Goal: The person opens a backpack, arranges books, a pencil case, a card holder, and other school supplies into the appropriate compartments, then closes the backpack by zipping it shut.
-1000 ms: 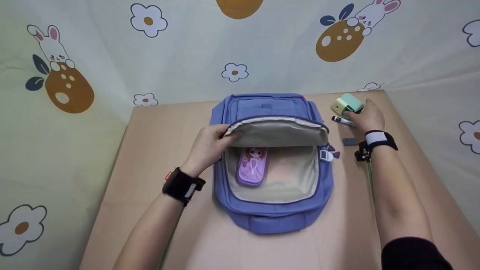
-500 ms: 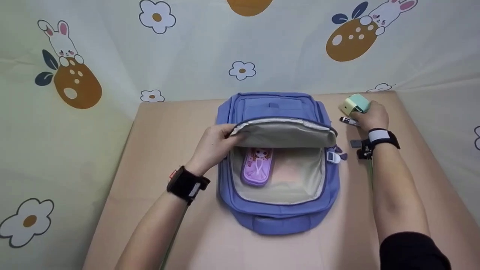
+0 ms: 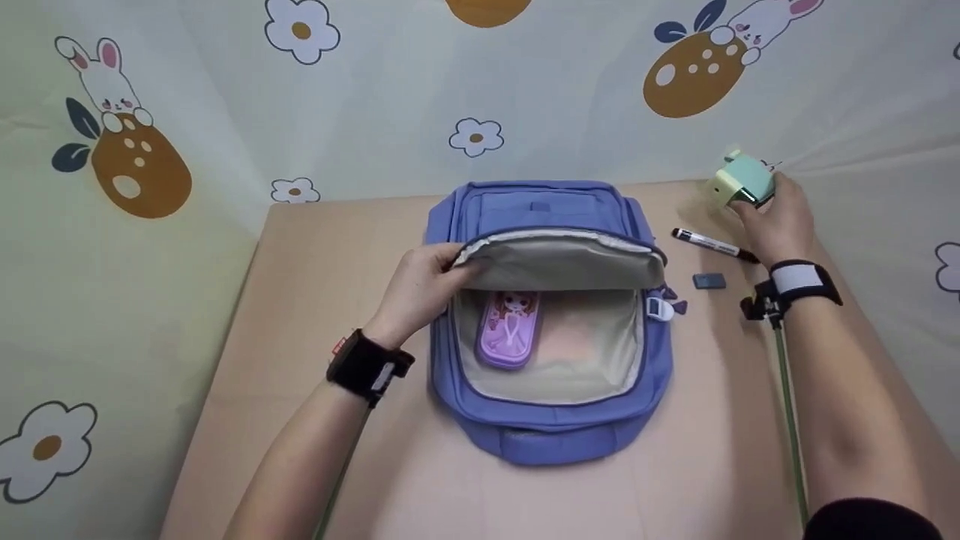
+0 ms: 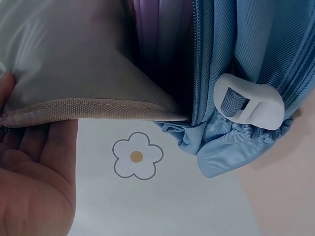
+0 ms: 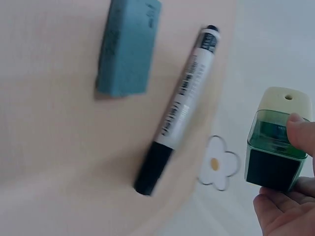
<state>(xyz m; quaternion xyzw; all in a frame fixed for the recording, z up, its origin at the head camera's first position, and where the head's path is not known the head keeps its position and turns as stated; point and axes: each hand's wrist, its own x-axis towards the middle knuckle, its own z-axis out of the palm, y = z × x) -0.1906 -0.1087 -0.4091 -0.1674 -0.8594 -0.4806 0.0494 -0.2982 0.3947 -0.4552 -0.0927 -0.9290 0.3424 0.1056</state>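
Note:
A blue backpack (image 3: 559, 439) lies on the table with its front compartment unzipped. My left hand (image 3: 420, 289) pinches the edge of its grey-lined flap (image 3: 562, 262) and holds it raised; the left wrist view shows the thumb on the lining and the fingers beneath. Inside the compartment, toward the left, sits a purple pencil case (image 3: 510, 334) with a doll picture. At the far right, my right hand (image 3: 781, 221) grips a mint-green and cream pencil sharpener (image 5: 275, 142) with a round hole at one end. It appears lifted off the table.
A white marker (image 3: 712, 244) with black ends lies just below the right hand. Nearer to me is a small blue-grey block (image 3: 709, 281), perhaps an eraser. A patterned cloth (image 3: 375, 112) hangs behind the table (image 3: 300, 315).
My right hand has lifted the pencil sharpener and shifted it up and to the right, uncovering more of the marker. The left hand still holds the flap. The head view has shifted slightly.

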